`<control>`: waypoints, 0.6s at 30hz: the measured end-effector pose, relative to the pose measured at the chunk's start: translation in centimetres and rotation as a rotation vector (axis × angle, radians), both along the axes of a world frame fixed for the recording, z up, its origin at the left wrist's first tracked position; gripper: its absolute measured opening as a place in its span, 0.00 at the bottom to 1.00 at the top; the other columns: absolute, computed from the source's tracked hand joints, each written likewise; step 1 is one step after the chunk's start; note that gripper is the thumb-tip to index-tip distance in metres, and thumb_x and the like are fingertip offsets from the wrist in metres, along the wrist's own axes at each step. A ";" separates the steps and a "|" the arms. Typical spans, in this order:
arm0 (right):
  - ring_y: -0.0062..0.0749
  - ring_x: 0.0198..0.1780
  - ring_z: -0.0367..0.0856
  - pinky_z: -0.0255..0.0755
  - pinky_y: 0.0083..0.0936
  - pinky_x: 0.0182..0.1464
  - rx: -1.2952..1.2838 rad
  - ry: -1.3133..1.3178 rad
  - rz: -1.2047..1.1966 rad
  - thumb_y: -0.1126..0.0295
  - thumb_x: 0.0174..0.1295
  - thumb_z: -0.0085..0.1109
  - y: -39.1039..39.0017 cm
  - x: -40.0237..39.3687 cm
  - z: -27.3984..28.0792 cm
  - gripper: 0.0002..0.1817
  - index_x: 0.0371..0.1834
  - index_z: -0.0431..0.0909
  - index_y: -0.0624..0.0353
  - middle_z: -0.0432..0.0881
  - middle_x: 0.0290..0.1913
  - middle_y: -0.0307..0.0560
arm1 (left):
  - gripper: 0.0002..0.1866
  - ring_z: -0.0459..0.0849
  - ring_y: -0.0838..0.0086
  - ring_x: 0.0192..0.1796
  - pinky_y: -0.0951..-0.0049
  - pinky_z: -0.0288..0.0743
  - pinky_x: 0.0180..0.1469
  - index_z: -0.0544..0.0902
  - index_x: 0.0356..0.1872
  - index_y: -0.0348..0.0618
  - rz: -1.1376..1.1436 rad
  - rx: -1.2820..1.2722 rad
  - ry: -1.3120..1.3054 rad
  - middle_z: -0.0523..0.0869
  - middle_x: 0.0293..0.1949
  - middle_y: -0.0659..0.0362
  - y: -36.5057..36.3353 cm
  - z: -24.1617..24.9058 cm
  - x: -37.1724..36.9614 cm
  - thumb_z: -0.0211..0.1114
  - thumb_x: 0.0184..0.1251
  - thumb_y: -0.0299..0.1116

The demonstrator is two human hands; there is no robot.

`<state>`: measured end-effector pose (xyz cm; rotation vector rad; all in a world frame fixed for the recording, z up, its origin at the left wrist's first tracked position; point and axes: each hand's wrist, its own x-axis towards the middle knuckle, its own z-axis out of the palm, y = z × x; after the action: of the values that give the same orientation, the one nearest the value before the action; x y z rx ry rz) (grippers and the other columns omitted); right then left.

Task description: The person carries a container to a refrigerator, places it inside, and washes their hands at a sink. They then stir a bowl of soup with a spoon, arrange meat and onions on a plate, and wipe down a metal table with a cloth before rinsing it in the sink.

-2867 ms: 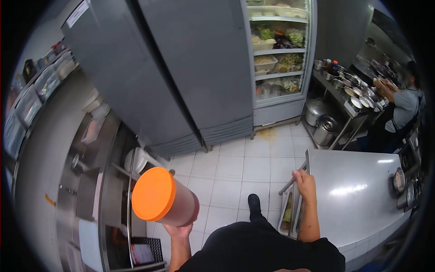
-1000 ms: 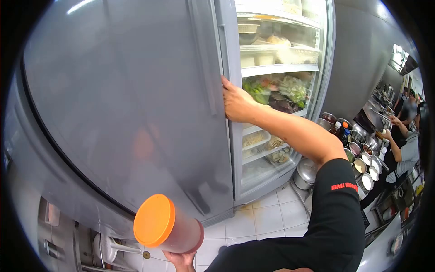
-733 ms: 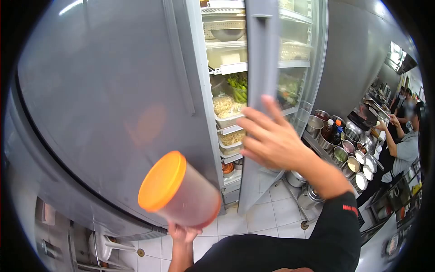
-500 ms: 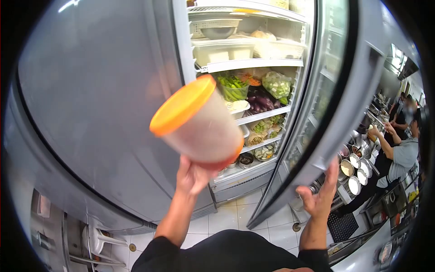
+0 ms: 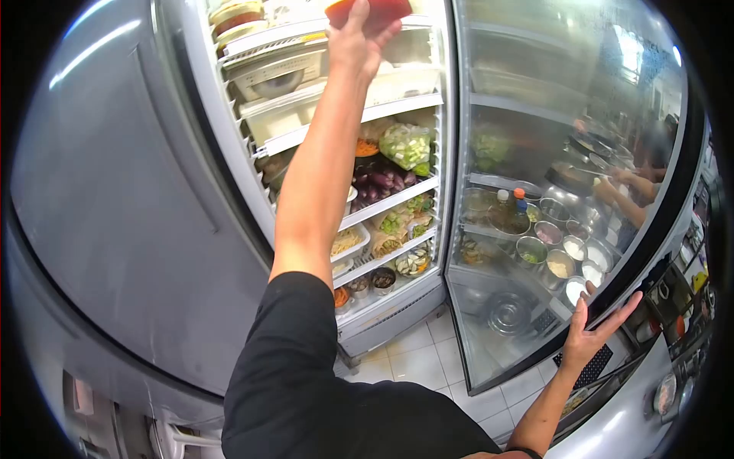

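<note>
My left hand (image 5: 359,34) is raised high and grips the bottom of the orange-lidded container (image 5: 375,9), which is mostly cut off at the top of the view, level with the fridge's top shelf (image 5: 267,37). My right hand (image 5: 595,330) lies flat with spread fingers against the edge of the open glass fridge door (image 5: 550,191), holding it wide. Inside the fridge, shelves carry white tubs (image 5: 397,80), bags of vegetables (image 5: 405,145), aubergines (image 5: 378,182) and small bowls (image 5: 382,279).
The closed grey fridge door (image 5: 115,222) fills the left. The glass door shows metal bowls and bottles (image 5: 535,237) on a rack behind it, and another person's arm (image 5: 634,199) at the right. White floor tiles (image 5: 428,359) lie below.
My left hand has lifted the container from chest height up to the top shelf. The glass door has swung wider open, with my right hand following its edge.
</note>
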<state>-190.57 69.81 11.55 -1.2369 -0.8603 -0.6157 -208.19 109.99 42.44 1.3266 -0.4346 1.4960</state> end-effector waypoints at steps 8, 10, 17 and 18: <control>0.36 0.51 0.80 0.72 0.30 0.58 0.039 0.086 -0.092 0.78 0.63 0.56 -0.2 4.3 -1.3 0.46 0.82 0.40 0.53 0.69 0.66 0.60 | 0.17 0.86 0.62 0.45 0.55 0.86 0.44 0.74 0.56 0.44 0.132 -0.143 -0.055 0.83 0.47 0.54 10.9 7.8 9.3 0.66 0.67 0.27; 0.35 0.48 0.81 0.73 0.29 0.56 0.069 0.103 -0.082 0.79 0.63 0.54 -0.3 4.9 -1.5 0.46 0.82 0.40 0.51 0.69 0.66 0.61 | 0.24 0.84 0.61 0.47 0.57 0.87 0.42 0.68 0.61 0.44 0.232 -0.178 -0.091 0.80 0.51 0.52 12.6 9.0 10.7 0.66 0.65 0.24; 0.33 0.45 0.81 0.77 0.27 0.48 0.087 0.093 -0.151 0.78 0.62 0.54 -0.4 6.3 -2.2 0.45 0.82 0.41 0.52 0.72 0.64 0.59 | 0.38 0.83 0.60 0.50 0.57 0.85 0.42 0.57 0.70 0.45 0.546 -0.305 -0.119 0.75 0.58 0.49 17.7 11.2 14.7 0.66 0.61 0.23; 0.33 0.45 0.81 0.77 0.27 0.47 0.099 0.102 -0.171 0.77 0.62 0.55 -0.2 6.1 -2.0 0.45 0.82 0.43 0.53 0.72 0.64 0.60 | 0.37 0.82 0.60 0.50 0.57 0.85 0.43 0.58 0.70 0.44 0.599 -0.293 -0.106 0.75 0.58 0.49 17.8 11.3 15.0 0.66 0.61 0.23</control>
<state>-184.50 69.59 9.59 -1.2483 -0.6359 -0.7174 -193.18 127.77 53.73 1.1968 0.1380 2.0365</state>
